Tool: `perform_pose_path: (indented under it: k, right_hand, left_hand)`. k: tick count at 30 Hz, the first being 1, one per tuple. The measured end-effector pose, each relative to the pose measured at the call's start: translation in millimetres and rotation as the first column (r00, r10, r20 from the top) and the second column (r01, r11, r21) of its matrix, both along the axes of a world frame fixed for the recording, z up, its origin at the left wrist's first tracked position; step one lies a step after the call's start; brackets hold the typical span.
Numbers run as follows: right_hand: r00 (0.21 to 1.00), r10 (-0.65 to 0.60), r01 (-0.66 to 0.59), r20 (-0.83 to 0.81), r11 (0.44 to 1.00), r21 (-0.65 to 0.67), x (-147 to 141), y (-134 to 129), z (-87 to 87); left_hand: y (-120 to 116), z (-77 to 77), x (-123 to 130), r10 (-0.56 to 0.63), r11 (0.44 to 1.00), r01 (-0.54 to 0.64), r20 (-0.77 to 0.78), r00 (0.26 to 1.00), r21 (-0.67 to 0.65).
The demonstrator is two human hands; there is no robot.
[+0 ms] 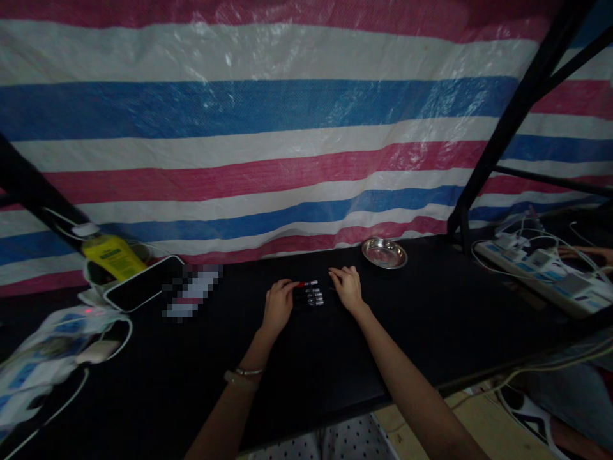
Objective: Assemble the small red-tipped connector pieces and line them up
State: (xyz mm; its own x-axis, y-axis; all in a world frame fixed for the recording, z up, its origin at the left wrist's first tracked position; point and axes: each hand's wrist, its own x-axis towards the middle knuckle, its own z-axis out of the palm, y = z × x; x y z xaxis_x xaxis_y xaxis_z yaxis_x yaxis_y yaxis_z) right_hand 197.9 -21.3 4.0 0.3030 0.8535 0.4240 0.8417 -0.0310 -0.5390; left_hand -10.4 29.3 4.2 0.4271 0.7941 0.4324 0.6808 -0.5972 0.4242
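Near the middle of the black table, several slim, pen-like items [315, 298] lie side by side in a row. Their right ends are shiny and silver or clear, while their dark bodies blend into the tabletop. The topmost is a slim red item [301, 285] with a silver end. My left hand [278, 306] is closed at its left end, thumb and fingers on the red part. Just right of the silver ends is my right hand [348, 289], its fingertips drawn together; whatever they may hold is too small to make out.
A round metal dish [384, 253] stands behind my right hand. At left are a yellow bottle [115, 255], a phone [143, 283] and a power strip [36, 364] with cables. Another power strip [541, 268] lies at right, where another person's hand [587, 255] shows. Striped sheeting [268, 153] hangs behind.
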Motion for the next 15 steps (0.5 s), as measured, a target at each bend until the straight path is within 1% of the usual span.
perform_pose_path:
  k: [8, 11, 15]
  right_hand:
    - [0.995, -0.021, 0.027, 0.096, 0.998, -0.056, -4, -5, 6.9]
    - [0.995, -0.022, 0.029, 0.096, 0.997, -0.071, -8, -6, 10.9]
    - [0.997, -0.049, 0.054, 0.058, 0.996, -0.077, -10, -8, 15.6]
  left_hand:
    - [1, -1.4, 0, -0.002, 1.0, 0.002, 0.017, 1.0, 0.002]
    - [1, -1.5, 0, -0.003, 1.0, 0.003, 0.013, 1.0, 0.001]
    - [1, -1.3, 0, 0.003, 1.0, -0.003, 0.009, 1.0, 0.001]
